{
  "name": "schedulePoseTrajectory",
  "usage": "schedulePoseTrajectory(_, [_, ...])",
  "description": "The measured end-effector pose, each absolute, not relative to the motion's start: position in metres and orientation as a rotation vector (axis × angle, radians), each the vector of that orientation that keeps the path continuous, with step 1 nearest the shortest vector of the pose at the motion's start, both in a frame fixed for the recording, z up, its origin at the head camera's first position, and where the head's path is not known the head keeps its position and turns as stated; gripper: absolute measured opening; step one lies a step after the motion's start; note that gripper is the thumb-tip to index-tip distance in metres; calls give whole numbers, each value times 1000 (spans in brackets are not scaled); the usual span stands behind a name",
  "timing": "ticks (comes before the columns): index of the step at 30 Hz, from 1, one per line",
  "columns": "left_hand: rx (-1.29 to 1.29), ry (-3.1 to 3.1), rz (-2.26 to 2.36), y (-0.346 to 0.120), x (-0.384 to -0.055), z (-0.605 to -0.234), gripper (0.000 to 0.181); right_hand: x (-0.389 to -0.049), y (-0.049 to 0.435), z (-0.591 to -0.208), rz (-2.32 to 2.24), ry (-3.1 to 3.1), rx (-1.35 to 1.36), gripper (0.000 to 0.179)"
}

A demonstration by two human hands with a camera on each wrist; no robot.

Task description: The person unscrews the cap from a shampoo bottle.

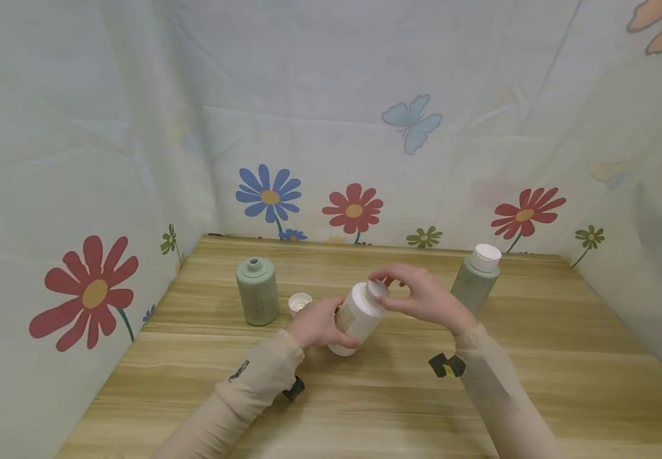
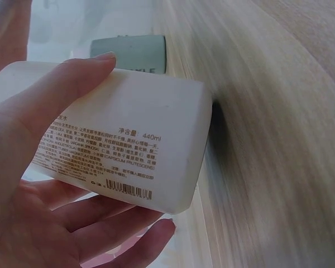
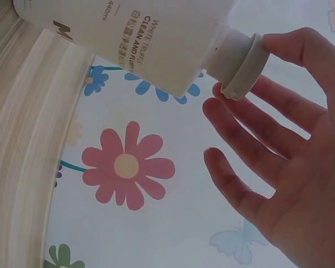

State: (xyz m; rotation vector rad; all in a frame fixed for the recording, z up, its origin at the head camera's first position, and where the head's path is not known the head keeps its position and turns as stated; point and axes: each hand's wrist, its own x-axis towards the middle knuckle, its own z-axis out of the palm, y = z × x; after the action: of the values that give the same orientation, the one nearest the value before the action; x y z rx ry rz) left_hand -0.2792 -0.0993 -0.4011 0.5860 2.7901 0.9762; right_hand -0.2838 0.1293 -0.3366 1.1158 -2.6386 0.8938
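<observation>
In left hand (image 1: 321, 324), clamped round body: tilted white bottle (image 1: 363, 317); in right hand (image 1: 424, 297), pinched: cap (image 1: 377, 291). Likely stiff, slippery; best gripped mid-body, cap by rim.

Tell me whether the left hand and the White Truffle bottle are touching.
Touching. The left wrist view shows the left hand gripping the White Truffle bottle, its thumb lying across the printed side.

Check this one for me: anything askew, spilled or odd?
The green bottle at left looks odd: uncapped, with a loose white cap open side up beside it. The white bottle tilts, but the left hand holds it. No spill shows.
</observation>
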Motion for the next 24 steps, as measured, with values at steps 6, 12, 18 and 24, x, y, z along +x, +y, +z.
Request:
schedulePoseTrajectory(6, [589, 2797, 968, -99, -278, -400, 66, -283, 130, -336, 908, -2639, 1163, 38])
schedulePoseTrajectory(12, [601, 2799, 959, -98, -278, -400, 65, -282, 132, -336, 925, -2646, 1158, 39])
schedulePoseTrajectory(18, [598, 2811, 932, -98, -279, -400, 67, -281, 131, -335, 930, -2671, 1071, 44])
schedulePoseTrajectory(24, [614, 2812, 927, -97, -280, -400, 64, -281, 131, -338, 887, -2689, 1062, 32])
